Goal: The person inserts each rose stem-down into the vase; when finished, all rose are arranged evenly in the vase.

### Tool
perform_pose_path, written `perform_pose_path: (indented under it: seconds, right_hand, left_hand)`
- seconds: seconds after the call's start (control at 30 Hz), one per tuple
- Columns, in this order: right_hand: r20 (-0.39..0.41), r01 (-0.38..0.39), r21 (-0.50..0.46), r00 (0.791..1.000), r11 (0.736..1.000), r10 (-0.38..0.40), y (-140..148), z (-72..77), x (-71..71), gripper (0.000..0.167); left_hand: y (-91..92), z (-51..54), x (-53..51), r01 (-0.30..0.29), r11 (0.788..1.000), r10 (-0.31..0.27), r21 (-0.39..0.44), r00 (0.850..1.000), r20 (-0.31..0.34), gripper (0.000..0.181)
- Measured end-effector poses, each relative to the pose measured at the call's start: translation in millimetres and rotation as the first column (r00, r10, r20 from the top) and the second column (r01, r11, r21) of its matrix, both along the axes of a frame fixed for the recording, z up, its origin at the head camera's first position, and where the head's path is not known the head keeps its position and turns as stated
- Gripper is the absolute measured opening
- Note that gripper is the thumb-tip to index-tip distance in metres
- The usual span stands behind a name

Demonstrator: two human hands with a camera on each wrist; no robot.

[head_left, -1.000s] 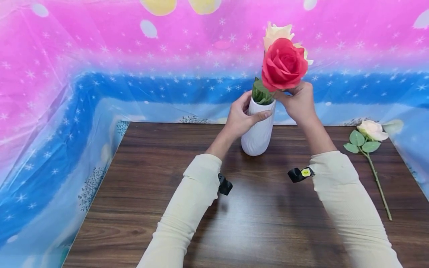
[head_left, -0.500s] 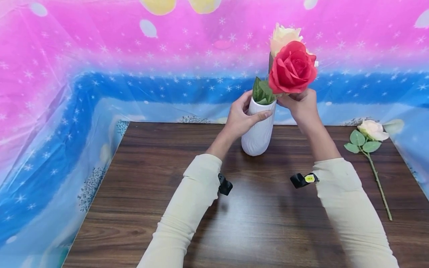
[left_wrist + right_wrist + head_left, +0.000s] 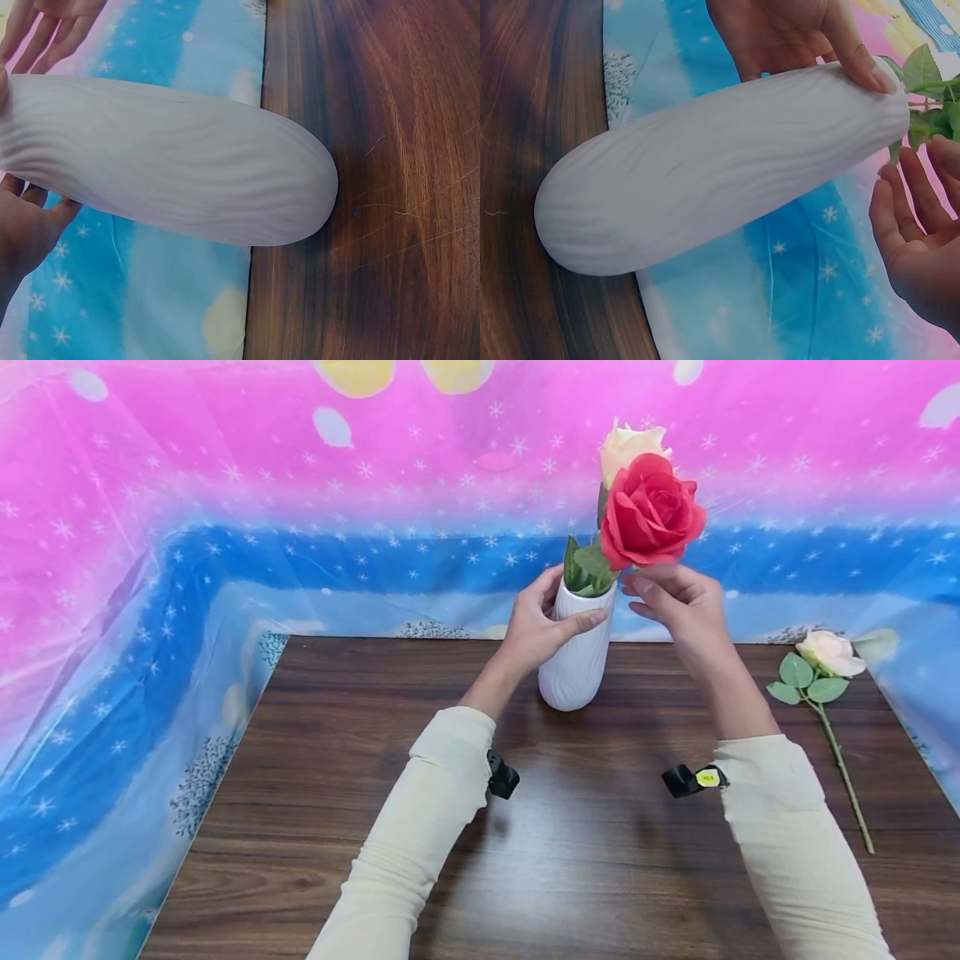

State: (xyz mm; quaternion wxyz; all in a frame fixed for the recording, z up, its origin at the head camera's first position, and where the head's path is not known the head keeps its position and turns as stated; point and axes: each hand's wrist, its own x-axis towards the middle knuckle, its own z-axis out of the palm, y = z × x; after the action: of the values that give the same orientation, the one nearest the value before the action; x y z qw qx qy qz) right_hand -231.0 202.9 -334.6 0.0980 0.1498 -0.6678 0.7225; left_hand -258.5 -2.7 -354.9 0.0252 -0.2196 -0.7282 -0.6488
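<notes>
A white ribbed vase (image 3: 574, 664) stands on the table near its back edge. My left hand (image 3: 534, 622) grips it just below the rim, thumb across the front. Out of the vase rise a red rose (image 3: 652, 514) and, behind it, a cream rose (image 3: 632, 447); green leaves (image 3: 590, 568) stick out at the mouth. Just right of the rim and below the red bloom is my right hand (image 3: 692, 610). In the right wrist view this right hand (image 3: 926, 240) has loosely bent, spread fingers by the leaves, with nothing visible gripped. The stems inside the vase are hidden.
A pale pink rose (image 3: 831, 653) with green leaves and a long stem lies at the right of the brown wooden table (image 3: 360, 760). A pink and blue snowflake-patterned cloth (image 3: 375, 552) hangs behind and at the sides.
The red and cream roses have shifted right and slightly lower. My right hand has loosened its fingers and drawn a little right and down. My left hand stays on the vase.
</notes>
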Motion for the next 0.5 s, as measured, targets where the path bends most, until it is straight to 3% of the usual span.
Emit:
perform_pose_path:
  seconds: [0.5]
  right_hand:
    - [-0.001, 0.014, 0.109, 1.000, 0.994, -0.014, 43, -14.4, 29.6, 0.024]
  left_hand:
    - [-0.6, -0.4, 0.5, -0.011, 1.000, 0.011, -0.010, 1.000, -0.006, 0.073]
